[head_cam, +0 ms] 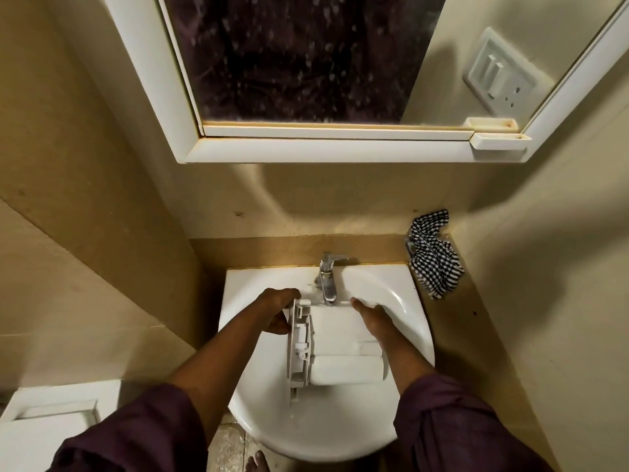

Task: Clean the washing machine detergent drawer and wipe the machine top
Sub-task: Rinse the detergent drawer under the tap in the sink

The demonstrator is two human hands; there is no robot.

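Note:
The white plastic detergent drawer [335,349] is held over the white sink [413,338], turned on its side under the chrome tap [327,279]. My left hand [277,311] grips the drawer's front panel at its left edge. My right hand [369,316] lies along the drawer's right side, fingers pressed against it. Whether water runs from the tap I cannot tell. A black-and-white checked cloth [434,255] hangs at the wall to the right of the sink.
A white-framed mirror cabinet [323,149] hangs above the sink, reflecting a wall switch plate [498,74]. A white appliance top [51,424] shows at the lower left. Beige walls close in on both sides. My bare foot [257,465] stands on the tiled floor below.

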